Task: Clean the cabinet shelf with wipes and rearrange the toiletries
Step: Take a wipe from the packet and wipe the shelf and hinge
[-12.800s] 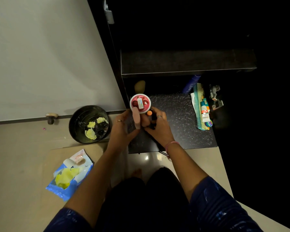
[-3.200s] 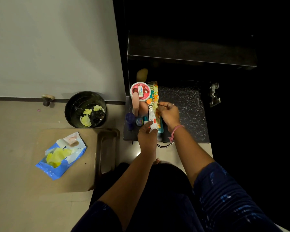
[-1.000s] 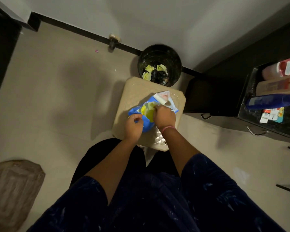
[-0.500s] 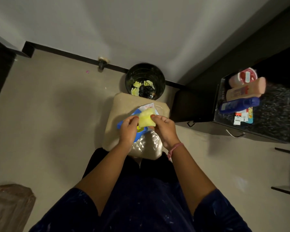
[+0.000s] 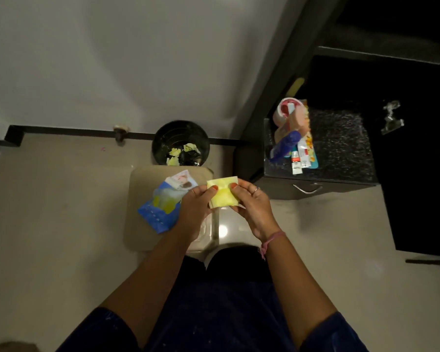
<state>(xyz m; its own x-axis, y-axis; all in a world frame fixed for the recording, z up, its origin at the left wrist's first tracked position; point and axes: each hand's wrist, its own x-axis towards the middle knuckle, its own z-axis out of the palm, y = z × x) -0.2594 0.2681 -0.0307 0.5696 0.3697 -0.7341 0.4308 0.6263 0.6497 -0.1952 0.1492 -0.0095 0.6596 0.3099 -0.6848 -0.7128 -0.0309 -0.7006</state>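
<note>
Both hands pinch folded yellow wipe point(image 5: 222, 191) above stool point(image 5: 140, 229) — left hand point(image 5: 196, 201) on left edge, right hand point(image 5: 252, 201) on right edge. Blue wipes pack point(image 5: 163, 204) lies on stool. Toiletries point(image 5: 292, 138) bunched at left of cabinet shelf point(image 5: 341, 143) — bin point(image 5: 180, 143) by wall.

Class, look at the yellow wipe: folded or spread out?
Folded. The yellow wipe is a compact square, pinched between the left hand and right hand.
</note>
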